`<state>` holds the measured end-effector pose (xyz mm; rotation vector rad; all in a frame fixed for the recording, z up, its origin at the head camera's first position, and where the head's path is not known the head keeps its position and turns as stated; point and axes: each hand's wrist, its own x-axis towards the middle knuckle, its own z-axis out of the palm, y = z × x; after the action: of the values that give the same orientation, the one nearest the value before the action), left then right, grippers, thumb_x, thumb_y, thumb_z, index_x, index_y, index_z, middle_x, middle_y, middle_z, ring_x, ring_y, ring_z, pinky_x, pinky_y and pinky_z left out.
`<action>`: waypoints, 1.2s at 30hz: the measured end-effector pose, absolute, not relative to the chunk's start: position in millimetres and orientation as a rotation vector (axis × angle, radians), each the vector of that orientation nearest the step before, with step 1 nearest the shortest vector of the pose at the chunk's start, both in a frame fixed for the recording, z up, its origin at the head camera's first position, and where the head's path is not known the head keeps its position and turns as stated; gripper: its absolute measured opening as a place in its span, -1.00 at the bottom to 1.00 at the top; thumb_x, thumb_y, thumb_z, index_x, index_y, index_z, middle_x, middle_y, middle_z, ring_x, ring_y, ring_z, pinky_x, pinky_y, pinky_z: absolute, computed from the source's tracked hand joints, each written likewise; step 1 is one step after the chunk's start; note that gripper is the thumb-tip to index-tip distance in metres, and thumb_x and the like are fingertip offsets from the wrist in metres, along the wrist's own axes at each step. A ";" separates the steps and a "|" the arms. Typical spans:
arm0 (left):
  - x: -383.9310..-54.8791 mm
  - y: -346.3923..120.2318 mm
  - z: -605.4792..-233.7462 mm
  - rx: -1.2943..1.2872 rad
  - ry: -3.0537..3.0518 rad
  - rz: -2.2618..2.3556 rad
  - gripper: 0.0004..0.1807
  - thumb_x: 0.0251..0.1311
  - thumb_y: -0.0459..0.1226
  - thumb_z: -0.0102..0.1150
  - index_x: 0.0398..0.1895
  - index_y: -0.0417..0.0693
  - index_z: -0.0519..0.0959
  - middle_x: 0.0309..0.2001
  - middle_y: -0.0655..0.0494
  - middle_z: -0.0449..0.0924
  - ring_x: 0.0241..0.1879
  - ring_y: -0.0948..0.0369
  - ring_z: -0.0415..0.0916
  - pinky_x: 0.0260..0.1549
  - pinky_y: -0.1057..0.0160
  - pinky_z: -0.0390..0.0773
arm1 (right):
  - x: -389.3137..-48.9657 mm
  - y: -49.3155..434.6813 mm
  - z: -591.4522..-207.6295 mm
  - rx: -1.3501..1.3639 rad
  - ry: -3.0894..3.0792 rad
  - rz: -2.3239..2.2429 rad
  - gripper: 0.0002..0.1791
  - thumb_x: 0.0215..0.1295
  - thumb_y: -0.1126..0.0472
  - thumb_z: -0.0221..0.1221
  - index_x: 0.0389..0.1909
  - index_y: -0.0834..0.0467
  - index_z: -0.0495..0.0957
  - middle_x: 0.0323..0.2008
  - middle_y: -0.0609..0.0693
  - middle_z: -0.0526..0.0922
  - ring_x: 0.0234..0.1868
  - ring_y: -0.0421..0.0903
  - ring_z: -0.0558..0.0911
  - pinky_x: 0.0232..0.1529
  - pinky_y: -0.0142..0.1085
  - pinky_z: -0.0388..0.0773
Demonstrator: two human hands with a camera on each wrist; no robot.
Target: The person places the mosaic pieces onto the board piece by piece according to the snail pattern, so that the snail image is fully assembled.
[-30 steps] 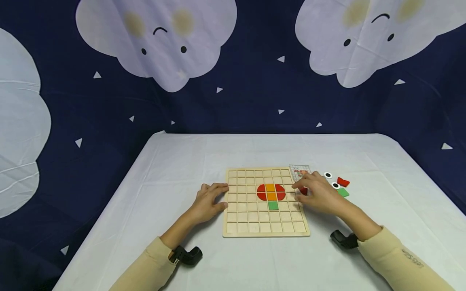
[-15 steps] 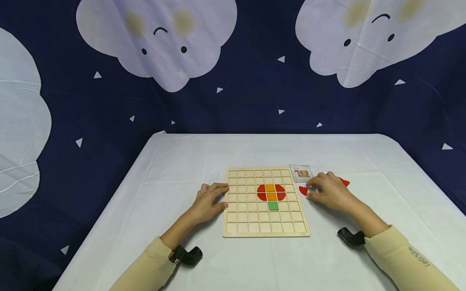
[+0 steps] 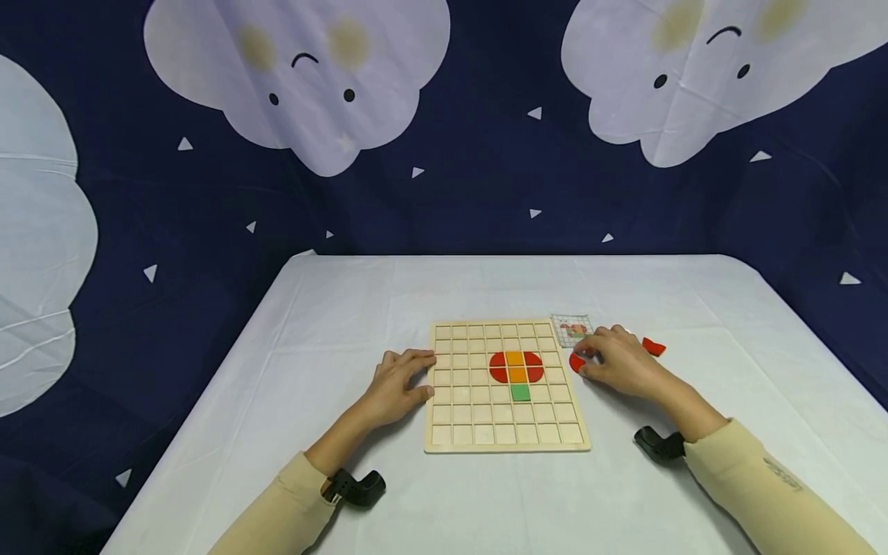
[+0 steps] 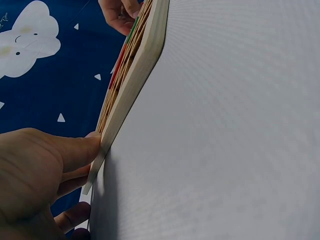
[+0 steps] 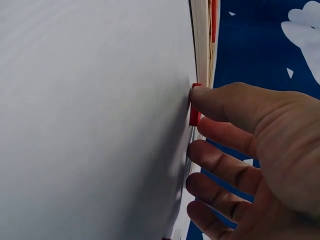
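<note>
A wooden grid board (image 3: pixel 479 435) lies on the table. Red quarter-round pieces (image 3: pixel 498 368) flank two orange squares (image 3: pixel 516 359) in its cells, and a green square (image 3: pixel 520 392) sits just below. My left hand (image 3: pixel 394 388) rests at the board's left edge, thumb and fingertips touching the rim; the left wrist view shows the thumb (image 4: pixel 80 152) along it. Beside the board's right edge, my right hand (image 3: pixel 620 362) pinches a red curved piece (image 3: pixel 576 362) between thumb and index finger. In the right wrist view this red piece (image 5: pixel 195 106) is low at the table surface.
A small printed pattern card (image 3: pixel 573 327) lies by the board's upper right corner. Beyond my right hand is another red piece (image 3: pixel 654 347); the hand covers other loose pieces. White cloth (image 3: pixel 388 293) covers the table, with a dark blue cloud-print curtain (image 3: pixel 472 208) behind.
My right hand moved right, away from the board's edge, then slightly back left at the red piece, which has turned. Eye discs and a green piece are now hidden behind it. The left hand stayed still.
</note>
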<state>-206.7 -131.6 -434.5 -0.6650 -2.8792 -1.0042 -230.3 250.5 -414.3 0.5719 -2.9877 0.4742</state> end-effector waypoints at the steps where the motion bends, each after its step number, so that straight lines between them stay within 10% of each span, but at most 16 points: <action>1: -206.7 -131.5 -434.4 -0.665 -2.879 -1.005 -0.46 0.11 -0.21 0.26 0.21 -0.06 0.47 0.27 0.15 0.41 -0.06 0.16 0.21 -0.09 0.15 0.14 | -230.9 249.0 -413.9 0.580 -2.990 0.472 -0.69 -0.01 0.17 0.31 -0.18 0.13 0.64 -0.33 -0.01 0.57 -0.25 -0.02 0.40 -0.20 -0.13 0.25; 36: -207.0 -131.8 -433.3 -0.672 -2.889 -0.999 -0.46 0.13 -0.20 0.25 0.22 -0.07 0.46 0.28 0.14 0.40 -0.06 0.15 0.21 -0.08 0.14 0.14 | -208.9 255.9 -415.0 0.599 -2.974 0.457 -0.76 0.00 0.19 0.31 -0.24 0.09 0.66 -0.33 -0.07 0.56 -0.25 -0.08 0.43 -0.21 -0.21 0.31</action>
<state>-207.0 -131.8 -433.3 -0.6718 -2.8892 -0.9986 -208.9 255.9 -415.0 0.5990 -2.9743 0.4570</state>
